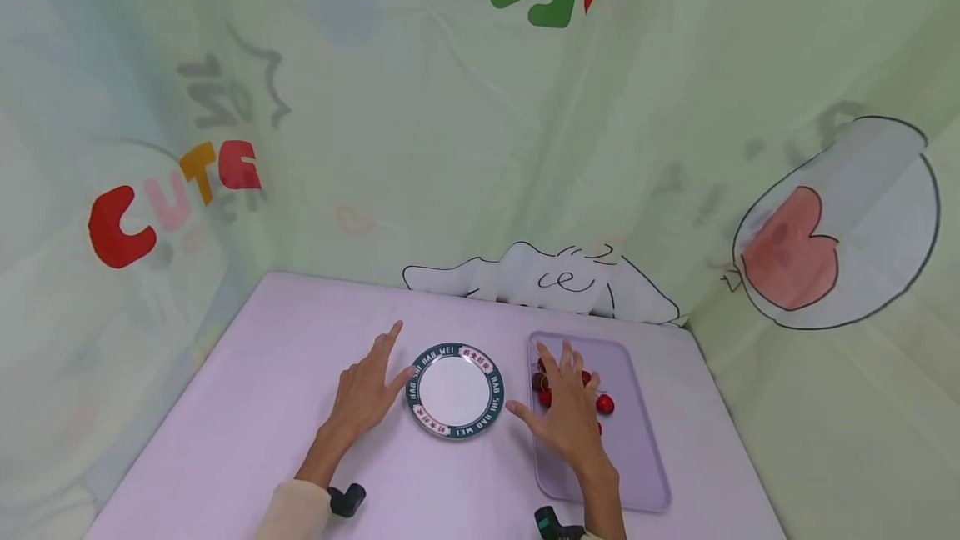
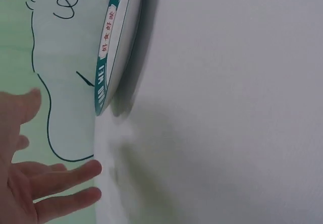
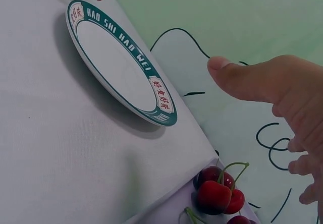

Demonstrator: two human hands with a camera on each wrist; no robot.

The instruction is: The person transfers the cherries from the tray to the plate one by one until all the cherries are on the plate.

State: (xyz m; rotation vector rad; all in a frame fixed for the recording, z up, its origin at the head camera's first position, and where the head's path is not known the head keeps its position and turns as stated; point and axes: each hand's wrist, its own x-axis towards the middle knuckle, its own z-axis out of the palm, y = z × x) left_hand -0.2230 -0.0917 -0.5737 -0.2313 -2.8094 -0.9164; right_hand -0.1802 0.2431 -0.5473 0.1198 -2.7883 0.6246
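Observation:
A round white plate with a dark green lettered rim lies on the table between the two hands. Just left of it my left hand hovers with fingers spread and holds nothing, its thumb by the rim. My right hand is held over the lilac tray, fingers apart and thumb pointing toward the plate. Beneath and around it in the tray lie several red cherries, partly hidden by the fingers. The right wrist view shows a cluster of dark red cherries with green stems, below the right thumb.
A pale lilac cloth covers the table. Behind it and on both sides hang light green curtains with printed letters and drawings. A wrist camera mount sits at the left wrist, another at the right.

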